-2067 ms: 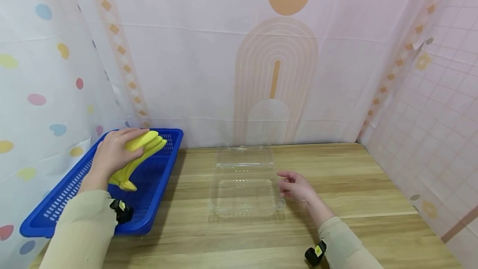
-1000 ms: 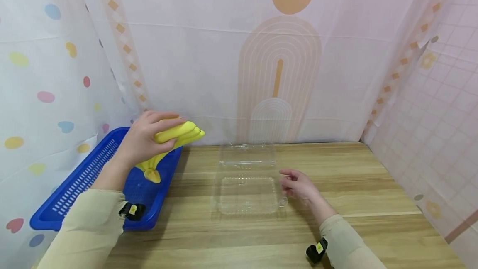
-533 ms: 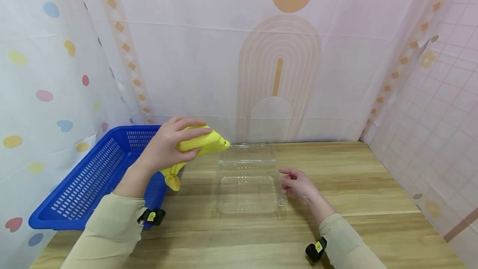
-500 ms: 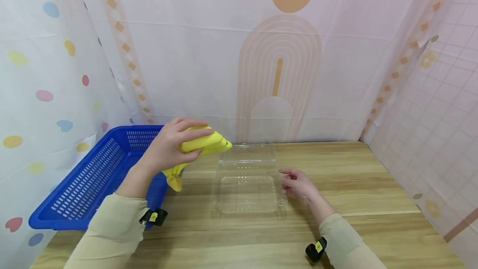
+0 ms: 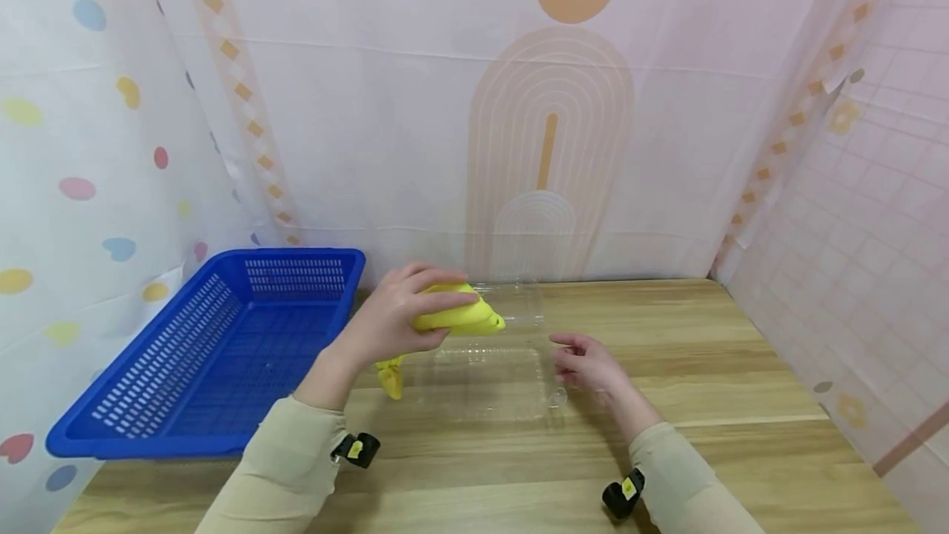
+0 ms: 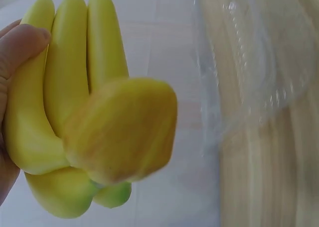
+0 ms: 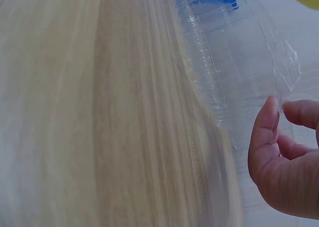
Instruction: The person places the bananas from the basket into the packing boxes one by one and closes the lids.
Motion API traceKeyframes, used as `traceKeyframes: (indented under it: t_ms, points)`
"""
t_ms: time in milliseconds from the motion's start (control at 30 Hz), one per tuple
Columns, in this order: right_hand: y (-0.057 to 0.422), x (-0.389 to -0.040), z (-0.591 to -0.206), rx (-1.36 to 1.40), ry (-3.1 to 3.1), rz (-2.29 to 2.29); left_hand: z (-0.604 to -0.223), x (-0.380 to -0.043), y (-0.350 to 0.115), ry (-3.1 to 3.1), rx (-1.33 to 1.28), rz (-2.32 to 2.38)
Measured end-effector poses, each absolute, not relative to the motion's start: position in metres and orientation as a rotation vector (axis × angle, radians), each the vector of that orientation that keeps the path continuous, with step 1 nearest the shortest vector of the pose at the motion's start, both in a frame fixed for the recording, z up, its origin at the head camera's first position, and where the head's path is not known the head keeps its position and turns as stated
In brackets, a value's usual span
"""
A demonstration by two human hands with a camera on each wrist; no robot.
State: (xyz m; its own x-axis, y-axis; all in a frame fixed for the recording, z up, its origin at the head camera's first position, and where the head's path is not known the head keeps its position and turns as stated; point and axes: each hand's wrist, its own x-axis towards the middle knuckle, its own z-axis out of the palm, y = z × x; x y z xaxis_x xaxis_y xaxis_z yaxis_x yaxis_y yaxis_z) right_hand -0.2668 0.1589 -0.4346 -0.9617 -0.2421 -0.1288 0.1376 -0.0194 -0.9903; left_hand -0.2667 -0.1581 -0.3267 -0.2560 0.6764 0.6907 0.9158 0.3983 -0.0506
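Note:
My left hand grips a bunch of yellow bananas from above, holding it over the left part of a clear plastic clamshell container. In the left wrist view the bananas fill the near left, their blunt brownish stem end facing the camera, and the thumb lies across one of them. The container stands with its lid raised at the back. My right hand is at the container's right side; in the right wrist view its thumb and forefinger pinch the edge of the clear plastic.
A blue plastic basket with slotted sides stands on the left of the wooden table. A patterned curtain hangs behind the table's back edge, and more patterned cloth hangs at both sides.
My left hand has lifted the bananas out of the blue basket and carried them right, then lower, to the container. The right hand has stayed at the container's edge.

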Motion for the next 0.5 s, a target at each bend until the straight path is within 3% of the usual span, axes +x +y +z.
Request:
traceKeyframes:
  t_ms: [500]
  points:
    - [0.156,-0.266,-0.435,-0.069,2.023,-2.056,-0.351,-0.274,-0.112,-2.007,-1.417,-0.309]
